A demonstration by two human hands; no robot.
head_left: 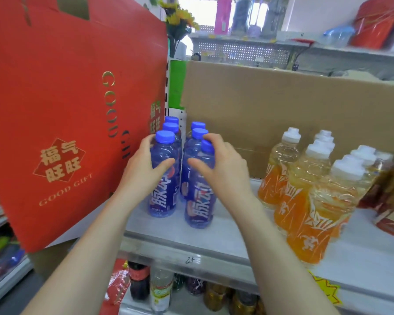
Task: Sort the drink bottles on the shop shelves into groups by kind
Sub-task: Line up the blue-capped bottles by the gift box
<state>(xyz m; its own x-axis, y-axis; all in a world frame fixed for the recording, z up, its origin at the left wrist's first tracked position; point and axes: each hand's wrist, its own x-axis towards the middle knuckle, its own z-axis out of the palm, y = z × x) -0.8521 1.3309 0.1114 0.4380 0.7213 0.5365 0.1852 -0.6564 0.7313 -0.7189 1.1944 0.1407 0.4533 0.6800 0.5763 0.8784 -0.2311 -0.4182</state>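
My left hand (143,167) grips left bottle (162,201), my right hand (225,171) right bottle (199,208), both upright. Box (66,110) close left; bare shelf (232,226) right.

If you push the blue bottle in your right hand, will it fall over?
Probably, if pushed near its cap: the blue bottle is tall and narrow on a smooth shelf. It looks full, so likely heavy for its size and steadier pushed low. The right hand grips its shoulder, steadying it.
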